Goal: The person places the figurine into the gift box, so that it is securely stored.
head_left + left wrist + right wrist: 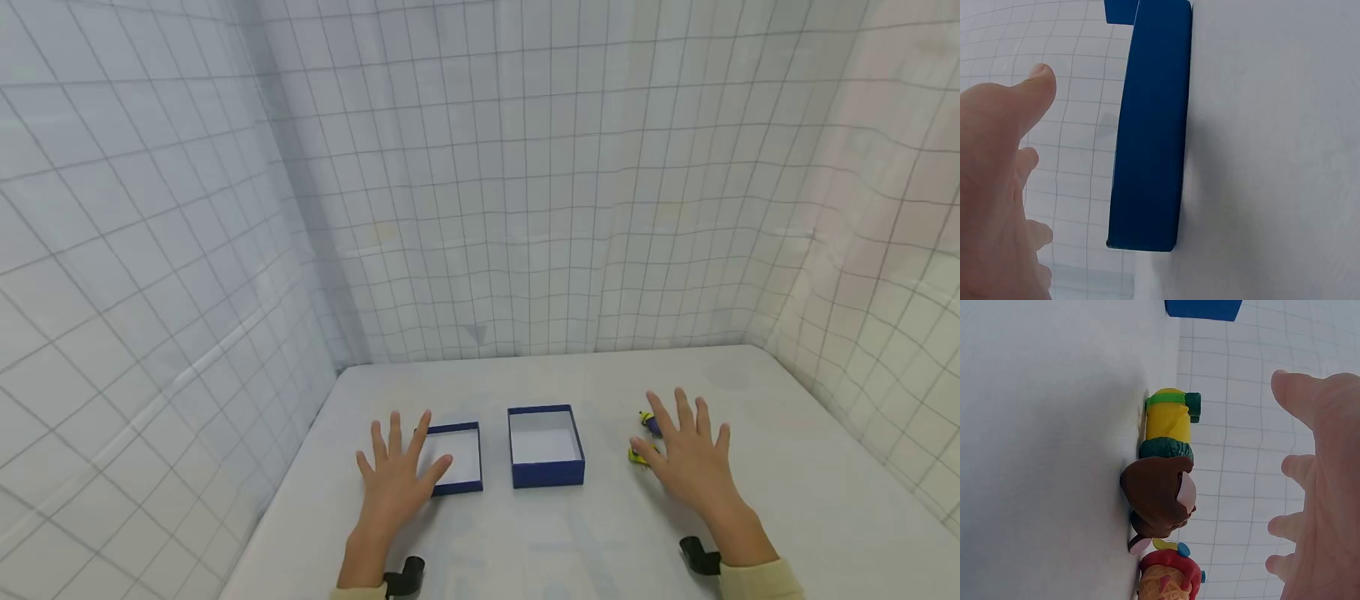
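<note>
My left hand (393,492) hovers with fingers spread over the left edge of a shallow blue-rimmed box lid (461,454), white inside. In the left wrist view, the blue side wall (1150,125) stands beside the thumb, apart from it. My right hand (693,471), fingers also spread, is above small toy figures and partly hides them in the head view. From the right wrist, a yellow figure with green goggles (1168,419), a brown-haired figure (1159,487) and a red-topped waffle-cone figure (1169,575) show in a row. Neither hand holds anything.
A deeper blue box (547,475) with a white inside stands right of the lid, between the hands. White cloth covers the table (525,542). Grid-patterned curtains (487,208) enclose the back and both sides. Black wrist mounts (699,557) sit at both wrists.
</note>
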A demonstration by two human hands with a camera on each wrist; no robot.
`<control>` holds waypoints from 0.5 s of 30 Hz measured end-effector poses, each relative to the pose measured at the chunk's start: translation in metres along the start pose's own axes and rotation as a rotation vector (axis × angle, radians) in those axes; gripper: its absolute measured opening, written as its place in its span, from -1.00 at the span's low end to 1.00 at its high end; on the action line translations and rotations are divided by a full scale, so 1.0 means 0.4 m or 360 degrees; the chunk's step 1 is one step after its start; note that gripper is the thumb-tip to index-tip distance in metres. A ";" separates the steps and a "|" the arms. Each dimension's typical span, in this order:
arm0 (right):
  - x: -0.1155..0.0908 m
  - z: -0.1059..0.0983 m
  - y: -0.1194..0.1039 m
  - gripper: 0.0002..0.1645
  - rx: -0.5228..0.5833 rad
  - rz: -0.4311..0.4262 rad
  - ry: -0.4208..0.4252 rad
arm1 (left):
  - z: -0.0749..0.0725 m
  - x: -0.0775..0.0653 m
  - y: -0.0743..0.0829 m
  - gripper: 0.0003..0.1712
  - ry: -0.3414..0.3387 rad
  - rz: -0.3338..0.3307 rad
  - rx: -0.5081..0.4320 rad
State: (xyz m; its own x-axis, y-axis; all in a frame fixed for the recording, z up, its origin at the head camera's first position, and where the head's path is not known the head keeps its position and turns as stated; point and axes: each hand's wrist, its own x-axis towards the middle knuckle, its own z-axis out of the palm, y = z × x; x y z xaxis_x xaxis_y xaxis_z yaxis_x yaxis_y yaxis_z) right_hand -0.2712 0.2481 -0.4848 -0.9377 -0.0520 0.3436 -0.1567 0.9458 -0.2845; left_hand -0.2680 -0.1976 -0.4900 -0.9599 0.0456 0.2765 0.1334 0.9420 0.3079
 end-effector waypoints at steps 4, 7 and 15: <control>-0.001 -0.003 0.002 0.04 0.0013 -0.0003 0.0002 | 0.002 0.002 0.005 -0.01 -0.0024 -0.0019 -0.0023; 0.000 -0.006 0.004 0.03 0.0031 -0.0014 -0.0001 | 0.005 0.002 0.005 -0.01 -0.0012 -0.0026 -0.0011; 0.004 -0.009 0.006 -0.04 0.0083 -0.0086 0.0047 | 0.017 0.002 0.005 -0.03 0.0043 0.0004 -0.0086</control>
State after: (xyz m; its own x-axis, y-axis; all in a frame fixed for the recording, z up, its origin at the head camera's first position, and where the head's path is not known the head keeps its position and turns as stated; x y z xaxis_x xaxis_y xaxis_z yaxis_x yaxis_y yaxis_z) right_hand -0.2719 0.2514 -0.4815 -0.9179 -0.0922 0.3860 -0.2234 0.9239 -0.3106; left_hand -0.2700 -0.1933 -0.4953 -0.9527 0.0385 0.3014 0.1499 0.9224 0.3559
